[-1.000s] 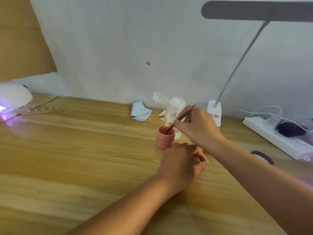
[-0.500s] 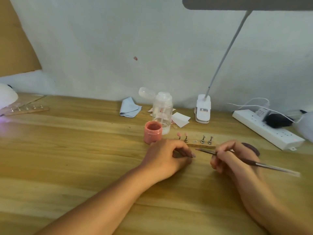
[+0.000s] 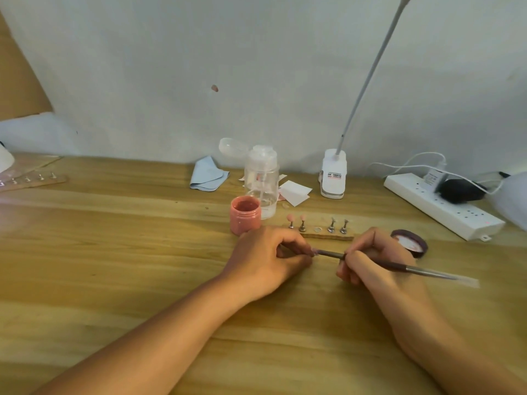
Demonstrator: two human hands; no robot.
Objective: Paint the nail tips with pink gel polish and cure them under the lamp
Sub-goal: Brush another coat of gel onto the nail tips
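My left hand (image 3: pixel 266 258) rests on the table, fingers pinched on a small nail tip stand whose tip (image 3: pixel 314 251) shows at the fingertips. My right hand (image 3: pixel 373 259) grips a thin brush (image 3: pixel 399 266), and its bristle end touches that nail tip. An open pink gel pot (image 3: pixel 245 214) stands just beyond my left hand. Behind both hands lies a wooden holder strip (image 3: pixel 322 235) with two pink tips at its left, an empty slot, and two bare stands at its right. The curing lamp (image 3: pixel 5 162) peeks in at the far left edge.
A second strip of stands (image 3: pixel 34 179) lies at the far left. A clear pump bottle (image 3: pixel 261 181), blue cloth (image 3: pixel 208 175), white papers (image 3: pixel 295 192), desk lamp clip (image 3: pixel 333 173), power strip (image 3: pixel 439 208) and purple lid (image 3: pixel 410 242) sit along the back and right.
My right hand brought the brush from the pink pot down to the right, and now its end meets the tip held in my left hand. The view shifted right.
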